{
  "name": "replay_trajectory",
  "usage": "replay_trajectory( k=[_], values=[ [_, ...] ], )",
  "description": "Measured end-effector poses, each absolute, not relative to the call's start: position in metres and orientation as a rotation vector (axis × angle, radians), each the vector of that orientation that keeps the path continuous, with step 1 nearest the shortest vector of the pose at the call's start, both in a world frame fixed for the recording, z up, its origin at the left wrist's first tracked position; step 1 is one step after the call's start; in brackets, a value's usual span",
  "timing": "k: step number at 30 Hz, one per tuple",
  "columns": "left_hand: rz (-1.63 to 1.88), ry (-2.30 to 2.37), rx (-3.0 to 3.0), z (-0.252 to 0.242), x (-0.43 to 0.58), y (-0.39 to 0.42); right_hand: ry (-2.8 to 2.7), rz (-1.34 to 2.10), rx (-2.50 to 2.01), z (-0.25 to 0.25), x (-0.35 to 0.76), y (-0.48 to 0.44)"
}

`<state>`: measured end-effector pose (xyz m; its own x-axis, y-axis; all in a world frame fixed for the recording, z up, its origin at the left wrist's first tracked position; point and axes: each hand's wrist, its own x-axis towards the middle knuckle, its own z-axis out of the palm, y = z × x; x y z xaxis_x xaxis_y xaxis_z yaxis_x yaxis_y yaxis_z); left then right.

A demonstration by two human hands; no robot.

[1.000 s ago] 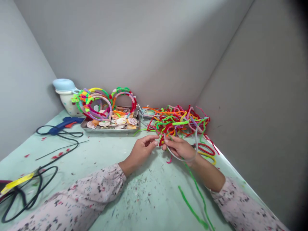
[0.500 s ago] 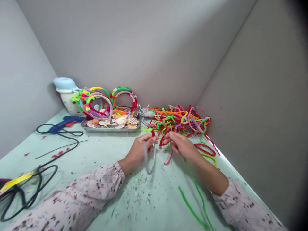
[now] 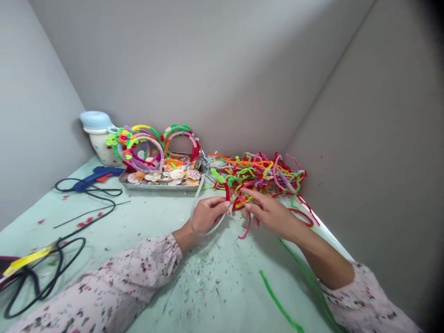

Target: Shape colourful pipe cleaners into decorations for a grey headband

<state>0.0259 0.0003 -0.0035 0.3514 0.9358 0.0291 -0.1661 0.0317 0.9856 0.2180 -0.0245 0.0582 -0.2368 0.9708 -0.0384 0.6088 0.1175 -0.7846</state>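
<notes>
My left hand [image 3: 210, 213] is closed on a thin pale headband [image 3: 193, 210], whose hoop curves round in front of the fingers. A red fuzzy wrap [image 3: 227, 190] covers the band above my thumb, and a lime-green fuzzy piece [image 3: 218, 175] shows at its upper end. My right hand [image 3: 268, 215] reaches beside it with thumb and forefinger apart, close to a few red, yellow and pink pipe cleaners; whether it touches them is unclear. Under the right wrist a long green pipe cleaner [image 3: 298, 261] trails toward me. Another green length [image 3: 277, 303] lies on the table.
A heap of coloured pipe cleaners [image 3: 256, 171] lies behind my hands. To the left, a metal tray [image 3: 159, 187] holds shells and several decorated headbands [image 3: 145, 138]. Farther left are a blue glue gun [image 3: 92, 178], black cable [image 3: 113, 203] and a lidded white cup [image 3: 104, 145].
The headband has turned in my left hand, so its pale hoop swings left and the red part stands up. My right hand has shifted slightly right with its fingers more spread; the trailing green strand moved right.
</notes>
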Motion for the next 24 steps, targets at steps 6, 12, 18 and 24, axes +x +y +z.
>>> replay_trajectory(
  k=[6,12,18,24],
  values=[
    [1.057,0.827,1.066,-0.004,0.03,0.003,-1.758,1.171,-1.386,0.045,0.219,-0.019],
    [1.056,0.819,1.057,-0.003,0.03,0.003,-1.661,1.3,-1.292,0.049,0.218,-0.02],
    [0.973,0.78,1.045,0.002,0.028,0.001,-1.318,1.484,-0.968,0.061,0.236,-0.016],
    [0.919,0.741,1.121,0.0,0.027,-0.001,-1.148,1.574,-0.97,0.049,0.233,-0.012]
  ],
)
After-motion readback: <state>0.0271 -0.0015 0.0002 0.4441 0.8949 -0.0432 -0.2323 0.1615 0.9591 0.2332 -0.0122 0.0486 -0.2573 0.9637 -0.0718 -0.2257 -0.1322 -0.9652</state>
